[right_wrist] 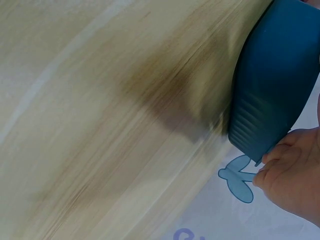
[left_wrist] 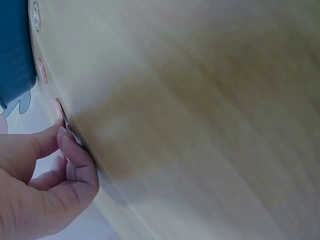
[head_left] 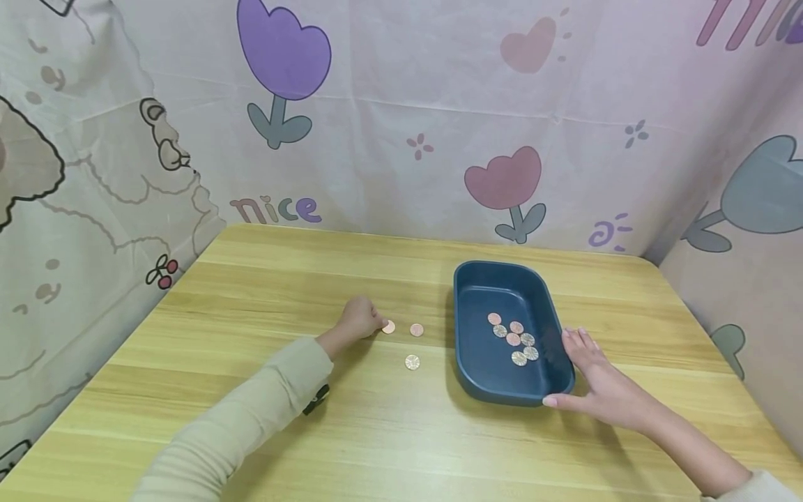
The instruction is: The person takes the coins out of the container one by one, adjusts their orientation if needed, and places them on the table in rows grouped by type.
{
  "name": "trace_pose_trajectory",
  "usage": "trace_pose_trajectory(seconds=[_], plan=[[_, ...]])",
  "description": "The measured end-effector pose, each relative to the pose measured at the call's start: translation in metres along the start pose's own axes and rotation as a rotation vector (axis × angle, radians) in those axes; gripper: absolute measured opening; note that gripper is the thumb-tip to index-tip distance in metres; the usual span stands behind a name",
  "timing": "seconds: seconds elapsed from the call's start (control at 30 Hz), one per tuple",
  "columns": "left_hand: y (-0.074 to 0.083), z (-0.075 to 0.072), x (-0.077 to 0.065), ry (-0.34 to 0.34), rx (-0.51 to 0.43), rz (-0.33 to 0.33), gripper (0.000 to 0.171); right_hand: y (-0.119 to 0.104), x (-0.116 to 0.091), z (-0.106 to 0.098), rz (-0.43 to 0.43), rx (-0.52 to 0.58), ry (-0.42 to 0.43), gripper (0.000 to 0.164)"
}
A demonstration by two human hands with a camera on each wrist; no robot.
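Observation:
In the head view, my left hand is at the middle of the table, thumb and forefinger pinching the edge of a copper-coloured coin. The left wrist view shows this coin slightly tilted at the fingertips. Just right of it lies another copper-coloured coin, and nearer the front a gold-coloured coin. A deep blue rectangular tray stands to the right, with several copper- and gold-coloured coins on its floor. My right hand rests against the tray's front right corner, fingers extended along the side and thumb at the front rim.
The wood-grain table runs back to a printed cloth with flowers, which also hangs at both sides. A small black object shows beside the left sleeve, mostly hidden.

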State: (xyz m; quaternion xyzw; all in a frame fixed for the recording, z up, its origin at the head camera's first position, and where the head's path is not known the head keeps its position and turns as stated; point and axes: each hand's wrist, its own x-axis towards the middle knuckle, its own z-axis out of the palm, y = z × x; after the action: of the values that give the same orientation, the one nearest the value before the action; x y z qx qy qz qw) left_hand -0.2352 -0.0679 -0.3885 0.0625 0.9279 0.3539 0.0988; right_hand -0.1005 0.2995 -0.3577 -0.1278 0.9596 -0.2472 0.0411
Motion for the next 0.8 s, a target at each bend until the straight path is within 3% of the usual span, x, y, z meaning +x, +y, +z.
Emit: trace_pose_trajectory(seconds=[0.33, 0.47, 0.63, 0.8], plan=[[0.005, -0.004, 0.0, -0.013, -0.019, -0.057, 0.047, -0.001, 0.0, 0.0, -0.003, 0.006, -0.003, 0.11], [0.01, -0.009, -0.002, 0.025, -0.063, 0.012, 0.043, -0.002, 0.0, -0.002, -0.001, 0.013, -0.006, 0.111], [0.023, -0.008, -0.004, 0.104, -0.127, 0.112, 0.017, -0.002, 0.0, -0.002, 0.004, 0.011, -0.01, 0.111], [0.041, -0.003, -0.006, 0.132, -0.199, 0.178, 0.015, 0.0, 0.0, -0.001, 0.007, 0.007, -0.009, 0.11]])
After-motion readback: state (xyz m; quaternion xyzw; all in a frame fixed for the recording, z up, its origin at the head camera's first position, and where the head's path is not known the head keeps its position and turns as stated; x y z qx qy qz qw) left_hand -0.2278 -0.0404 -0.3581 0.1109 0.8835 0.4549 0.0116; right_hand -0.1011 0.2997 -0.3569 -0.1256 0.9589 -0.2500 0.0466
